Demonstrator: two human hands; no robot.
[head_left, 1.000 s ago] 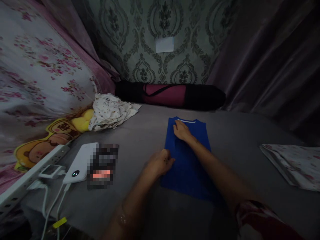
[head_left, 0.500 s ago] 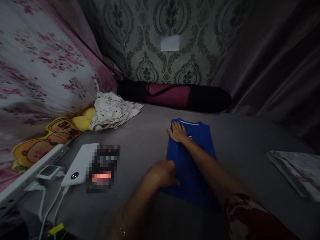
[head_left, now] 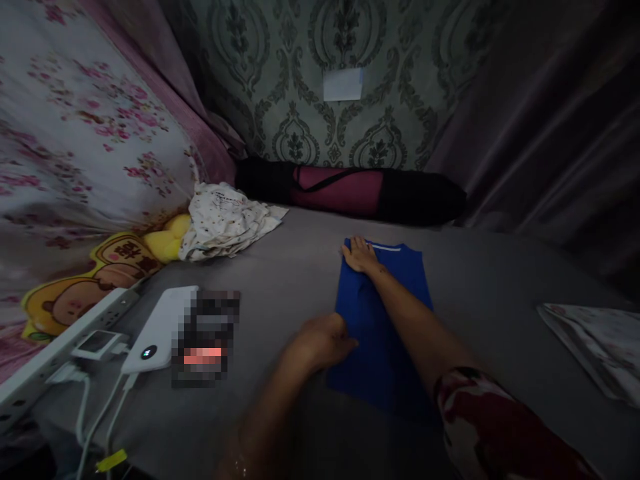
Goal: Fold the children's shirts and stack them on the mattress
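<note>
A blue garment (head_left: 383, 347), narrow and folded, lies flat on the grey bed surface (head_left: 270, 287), its neckline with a white strip at the far end. My right hand (head_left: 361, 257) rests on its upper left part, fingers spread toward the neckline. At the garment's left edge, lower down, my left hand (head_left: 327, 340) is closed, with fingers curled and the thumb toward the cloth. It looks slightly blurred, and whatever lies between its fingers is hidden.
Behind lies a black and maroon roll bag (head_left: 340, 192). At the left are crumpled white cloth (head_left: 225, 223), a yellow cushion (head_left: 75, 300), a power strip (head_left: 60, 350), a white power bank (head_left: 160, 330) and cables. Folded patterned cloth (head_left: 595, 343) lies at right.
My right hand has slid slightly up and to the right, nearer the neckline. My left hand has moved a little up along the garment's left edge, still closed.
</note>
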